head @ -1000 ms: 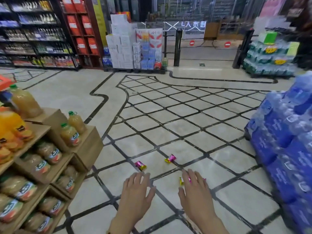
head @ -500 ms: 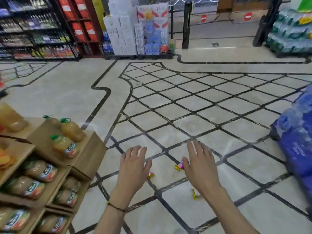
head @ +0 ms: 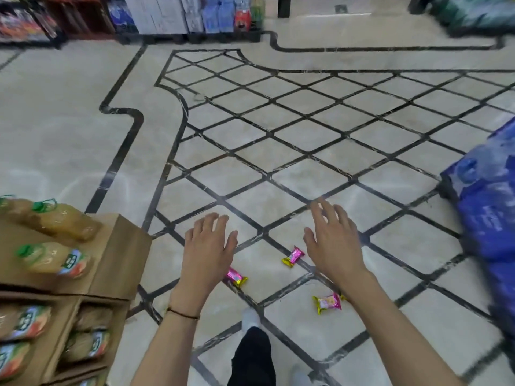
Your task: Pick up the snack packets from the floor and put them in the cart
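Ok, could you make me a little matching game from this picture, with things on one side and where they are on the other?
1. juice bottles
2. blue packs
3. middle snack packet
4. left hand

A. right edge of the picture
B. on the floor, just left of the right hand
C. on the cardboard display
D. in front of one end of the leftmost snack packet

Pairs: 1-C, 2-A, 3-B, 4-D

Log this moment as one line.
stage: pre-grasp | left hand: open, empty | right hand: open, empty | snack packets: three on floor | cart: not in view
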